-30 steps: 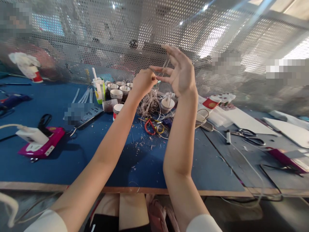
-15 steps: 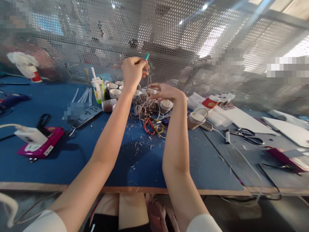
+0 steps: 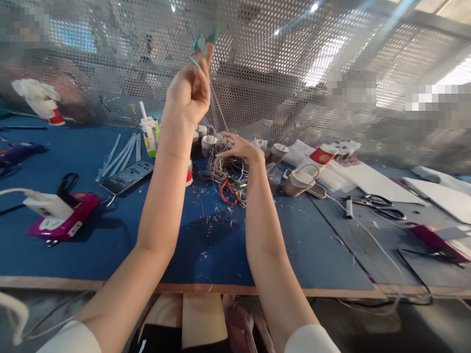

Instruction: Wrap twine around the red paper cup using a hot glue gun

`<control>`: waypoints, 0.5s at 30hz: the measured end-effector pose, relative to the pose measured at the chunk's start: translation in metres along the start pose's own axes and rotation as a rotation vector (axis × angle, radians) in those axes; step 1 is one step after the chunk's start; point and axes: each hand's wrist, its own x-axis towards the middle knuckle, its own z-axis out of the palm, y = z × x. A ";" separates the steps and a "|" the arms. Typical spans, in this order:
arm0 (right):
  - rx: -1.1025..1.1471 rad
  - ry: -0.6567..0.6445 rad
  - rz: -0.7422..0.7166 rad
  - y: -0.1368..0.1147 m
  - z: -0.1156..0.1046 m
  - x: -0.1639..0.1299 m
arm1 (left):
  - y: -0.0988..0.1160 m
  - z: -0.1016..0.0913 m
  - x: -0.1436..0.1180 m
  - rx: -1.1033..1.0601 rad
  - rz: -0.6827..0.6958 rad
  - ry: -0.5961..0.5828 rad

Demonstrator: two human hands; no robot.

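My left hand (image 3: 187, 93) pinched a cord (image 3: 218, 105) up high, running steeply down to my right hand (image 3: 237, 147), fingers loose on the tangle (image 3: 221, 164).

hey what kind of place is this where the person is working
Probably a small craft or assembly workshop bench. A blue work table is strewn with a tangle of thin cord, paper cups and scissors, fenced by a perforated metal screen.

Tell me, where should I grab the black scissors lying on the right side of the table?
Probably by the looped handles of the black scissors, coming from above. They lie flat on the grey table, their loops open with bare space around them, well away from both hands.
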 end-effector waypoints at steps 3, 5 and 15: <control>-0.075 0.022 -0.034 0.009 0.006 0.007 | 0.028 -0.011 -0.023 0.008 -0.009 -0.089; -0.097 0.041 -0.065 0.015 0.011 0.009 | 0.043 -0.013 -0.035 0.018 0.071 -0.134; -0.239 0.243 0.026 0.046 0.010 0.018 | 0.068 -0.030 -0.069 0.724 -0.054 0.079</control>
